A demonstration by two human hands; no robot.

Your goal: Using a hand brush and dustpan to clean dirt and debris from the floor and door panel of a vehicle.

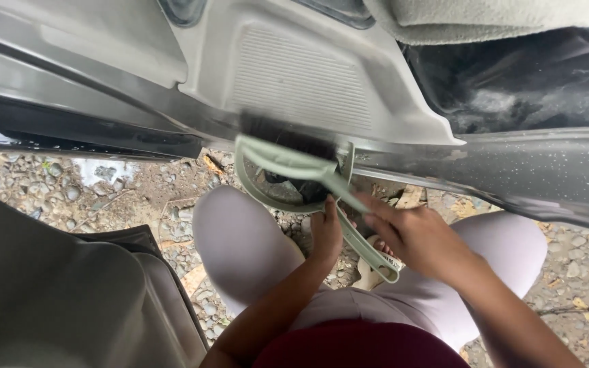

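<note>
Head view looks down on a crouching person's knees in pale trousers (240, 245), with a dark red top (356, 347) at the bottom edge. Just above the knees, the left hand (326, 235) has its grip closed on the rim of a pale green dustpan (267, 197), fingers curled over the edge. The right hand (414, 238) has its grip closed around the long handle of a pale green brush (349, 204), which runs from between the knees up toward the car. Beyond the hands, the brush's dark bristles (288, 136) touch the edge of the grey door sill (294, 82), and the dustpan sits just beneath that edge, above the gravel ground (124, 197). Farther in, past the sill, lies a black floor mat (533, 82), speckled with dust. An open car door (56, 300) stands at the near left.
</note>
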